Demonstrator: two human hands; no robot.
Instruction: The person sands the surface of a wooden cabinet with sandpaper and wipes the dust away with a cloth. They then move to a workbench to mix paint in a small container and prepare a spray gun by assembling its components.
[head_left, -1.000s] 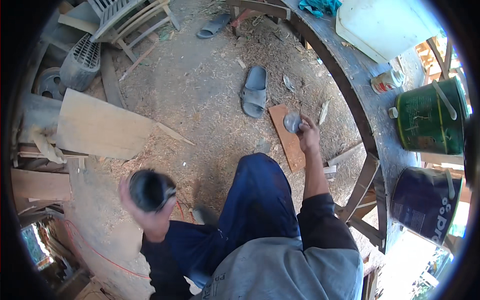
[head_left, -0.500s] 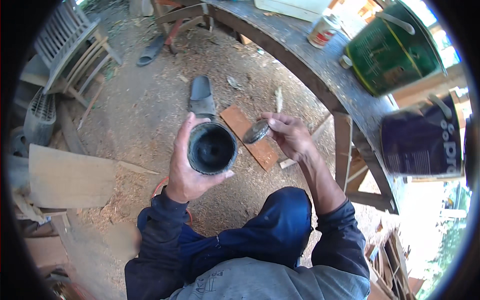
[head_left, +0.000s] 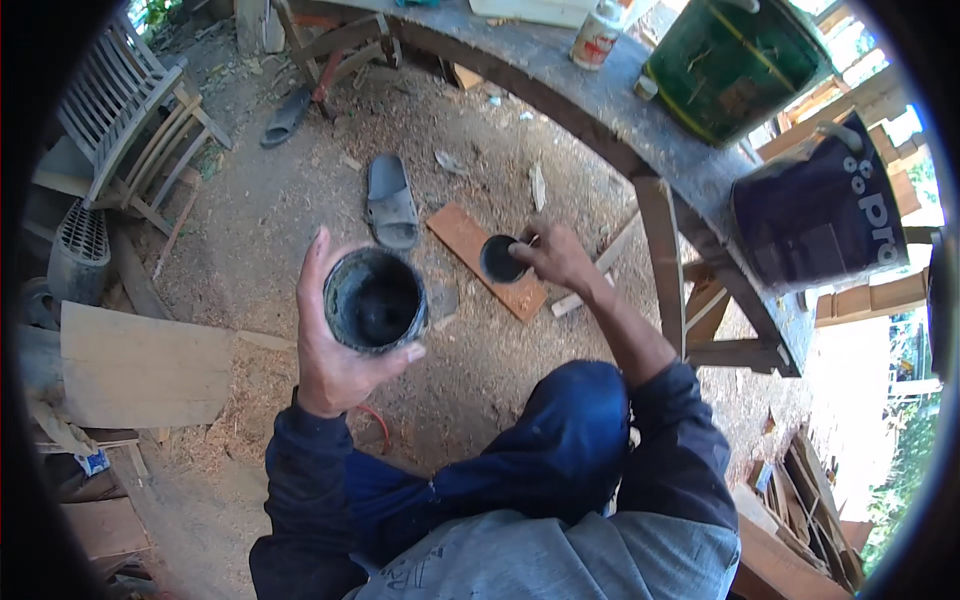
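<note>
gripping a black round pot with the curled left hand, left of the reddish-brown board. pinching a dark round lid in the right hand, over that board.

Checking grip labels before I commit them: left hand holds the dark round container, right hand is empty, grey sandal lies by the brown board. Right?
Not quite: the right hand isn't empty. The head view shows it holding a dark round disc by its edge. The left hand does hold the dark round container, and the grey sandal lies by the brown board.
</note>
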